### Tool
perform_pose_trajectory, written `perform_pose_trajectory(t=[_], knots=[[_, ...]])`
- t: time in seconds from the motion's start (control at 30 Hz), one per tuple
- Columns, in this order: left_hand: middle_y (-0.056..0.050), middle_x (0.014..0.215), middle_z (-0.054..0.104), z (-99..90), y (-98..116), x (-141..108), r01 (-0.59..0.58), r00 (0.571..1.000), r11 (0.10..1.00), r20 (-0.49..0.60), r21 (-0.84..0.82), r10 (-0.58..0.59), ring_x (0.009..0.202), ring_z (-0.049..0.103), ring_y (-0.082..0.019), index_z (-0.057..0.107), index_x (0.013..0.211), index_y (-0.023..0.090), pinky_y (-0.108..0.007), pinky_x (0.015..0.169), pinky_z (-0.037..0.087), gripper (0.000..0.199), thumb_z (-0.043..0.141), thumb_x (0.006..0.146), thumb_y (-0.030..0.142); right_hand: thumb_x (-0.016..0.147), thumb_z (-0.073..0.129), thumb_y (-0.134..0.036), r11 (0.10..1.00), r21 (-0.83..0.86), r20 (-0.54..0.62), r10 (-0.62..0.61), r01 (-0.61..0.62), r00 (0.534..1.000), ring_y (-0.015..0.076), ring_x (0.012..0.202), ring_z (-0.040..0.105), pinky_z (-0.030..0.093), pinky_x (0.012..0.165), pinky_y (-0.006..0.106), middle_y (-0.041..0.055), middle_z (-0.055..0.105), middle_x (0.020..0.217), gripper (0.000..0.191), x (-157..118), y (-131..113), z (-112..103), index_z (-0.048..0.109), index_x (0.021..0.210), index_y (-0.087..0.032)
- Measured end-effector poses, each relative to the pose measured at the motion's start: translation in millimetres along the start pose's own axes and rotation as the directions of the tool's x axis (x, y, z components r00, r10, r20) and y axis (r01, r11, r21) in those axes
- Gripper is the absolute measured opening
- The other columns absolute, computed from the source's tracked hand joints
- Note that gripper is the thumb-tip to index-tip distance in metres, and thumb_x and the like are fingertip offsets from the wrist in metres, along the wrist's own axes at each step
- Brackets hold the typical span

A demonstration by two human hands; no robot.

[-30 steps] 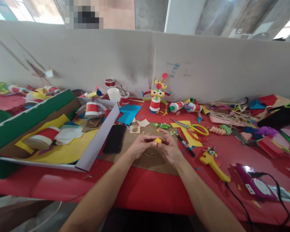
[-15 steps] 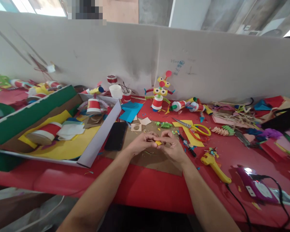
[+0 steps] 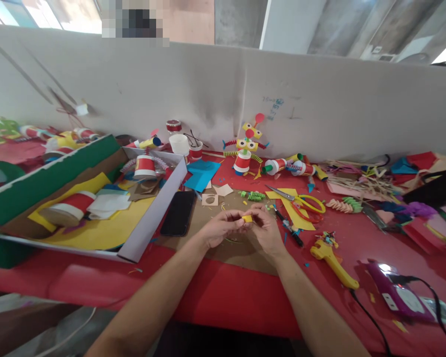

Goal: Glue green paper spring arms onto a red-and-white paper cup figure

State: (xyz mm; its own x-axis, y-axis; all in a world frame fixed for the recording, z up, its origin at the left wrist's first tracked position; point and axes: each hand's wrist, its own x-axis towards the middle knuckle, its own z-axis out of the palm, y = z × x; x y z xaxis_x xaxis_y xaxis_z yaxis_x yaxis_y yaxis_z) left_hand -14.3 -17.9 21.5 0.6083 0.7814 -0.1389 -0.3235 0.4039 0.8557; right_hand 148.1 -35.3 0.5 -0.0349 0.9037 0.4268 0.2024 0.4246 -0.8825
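Observation:
Between my two hands is a small yellow paper piece (image 3: 247,218), pinched at both sides above a brown cardboard sheet (image 3: 241,255). My left hand (image 3: 222,229) grips its left side with thumb and fingers together. The fingers of my right hand (image 3: 264,229) close on its right side; whether it is folded or rolled I cannot tell. Just beyond the hands lie a green pleated paper strip (image 3: 255,196) and a cardboard scrap with a round hole (image 3: 210,200). Scissors with yellow and red handles (image 3: 307,202) rest on yellow paper to the right.
Left stands an open box (image 3: 141,233) holding paper and cup figures. A black phone (image 3: 177,213) lies beside it. To the right are a yellow glue gun (image 3: 334,263) with a cord and a purple power device (image 3: 401,292). A paper-cup figure (image 3: 242,162) stands by the wall.
More of the yellow piece shows between my fingers, and my right fingers have drawn back a little from over it. The whole view has tilted slightly.

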Motion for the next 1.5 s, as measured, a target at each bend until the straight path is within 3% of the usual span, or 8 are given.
perform_pose_trajectory(t=[0.17,0.4,0.53,0.67,0.87,1.1,1.3,1.5], knots=[[-0.003,0.077,0.064,-0.4,0,2,-0.002,1.000,1.000,-0.019,0.014,0.002,0.071,0.058,-0.011,0.071,0.083,0.016,-0.025,0.074,0.047,0.032,0.080,0.064,0.040,0.078,0.068,-0.030,0.999,0.028,-0.015,0.017,-0.017,1.000,0.0167,0.084,0.056,0.047,0.076,0.031,0.0025,0.053,0.093,0.012,-1,0,3,0.069,0.088,-0.024],[-0.004,0.070,0.068,-10.5,-1,6,-0.008,0.996,0.972,-0.082,0.236,0.028,0.069,0.062,-0.014,0.069,0.073,0.014,-0.026,0.070,0.047,0.033,0.079,0.063,0.044,0.084,0.061,-0.022,0.936,-0.314,0.124,-0.126,0.159,0.984,0.0190,0.088,0.058,0.048,0.078,0.032,0.0053,0.063,0.097,0.015,-1,-11,-7,0.066,0.097,-0.022],[-0.004,0.069,0.068,-17.4,-4,10,-0.004,0.997,0.953,-0.072,0.304,0.028,0.066,0.061,-0.013,0.071,0.073,0.015,-0.026,0.068,0.047,0.031,0.079,0.063,0.043,0.086,0.054,-0.013,0.876,-0.415,0.212,-0.170,0.246,0.963,0.0198,0.095,0.060,0.048,0.085,0.034,0.0056,0.065,0.101,0.025,-3,-6,-7,0.066,0.105,-0.023],[-0.005,0.073,0.070,-16.9,-6,10,-0.003,0.997,0.965,-0.067,0.261,0.022,0.070,0.062,-0.013,0.072,0.076,0.014,-0.027,0.071,0.047,0.030,0.079,0.064,0.041,0.087,0.051,-0.012,0.862,-0.448,0.147,-0.192,0.239,0.970,0.0190,0.090,0.060,0.049,0.081,0.032,0.0057,0.065,0.095,0.024,-5,-2,-3,0.067,0.101,-0.021],[-0.007,0.080,0.070,-11.5,-1,5,0.052,0.996,0.998,-0.082,0.045,-0.048,0.074,0.063,-0.012,0.072,0.082,0.013,-0.027,0.077,0.048,0.034,0.078,0.067,0.043,0.086,0.052,-0.013,0.922,-0.356,-0.004,-0.162,0.150,0.987,0.0188,0.088,0.059,0.049,0.077,0.031,0.0041,0.062,0.093,0.024,-8,-5,1,0.066,0.102,-0.023],[-0.002,0.065,0.065,-10.3,-1,7,0.042,0.987,0.992,-0.159,0.121,-0.022,0.061,0.057,-0.009,0.070,0.069,0.012,-0.023,0.066,0.044,0.037,0.083,0.056,0.044,0.087,0.056,-0.020,0.959,-0.264,-0.021,-0.118,0.109,0.993,0.0187,0.085,0.059,0.048,0.077,0.031,0.0036,0.063,0.088,0.014,-8,-7,6,0.068,0.095,-0.023],[-0.003,0.074,0.067,-7.3,0,7,0.030,0.984,0.998,-0.174,0.046,-0.021,0.065,0.058,-0.009,0.071,0.079,0.014,-0.022,0.066,0.045,0.036,0.077,0.066,0.047,0.081,0.066,-0.028,0.974,0.172,-0.056,0.157,-0.145,0.986,0.0192,0.102,0.057,0.047,0.086,0.033,0.0035,0.059,0.109,0.017,-8,0,12,0.070,0.098,-0.027],[-0.005,0.078,0.069,-5.8,3,4,0.076,0.991,0.993,-0.100,-0.094,-0.085,0.072,0.061,-0.010,0.072,0.081,0.013,-0.024,0.073,0.049,0.033,0.081,0.064,0.040,0.077,0.071,-0.033,0.921,0.350,-0.043,0.200,-0.173,0.979,0.0214,0.119,0.049,0.038,0.102,0.040,0.0026,0.056,0.115,0.019,-8,4,16,0.073,0.096,-0.032]])
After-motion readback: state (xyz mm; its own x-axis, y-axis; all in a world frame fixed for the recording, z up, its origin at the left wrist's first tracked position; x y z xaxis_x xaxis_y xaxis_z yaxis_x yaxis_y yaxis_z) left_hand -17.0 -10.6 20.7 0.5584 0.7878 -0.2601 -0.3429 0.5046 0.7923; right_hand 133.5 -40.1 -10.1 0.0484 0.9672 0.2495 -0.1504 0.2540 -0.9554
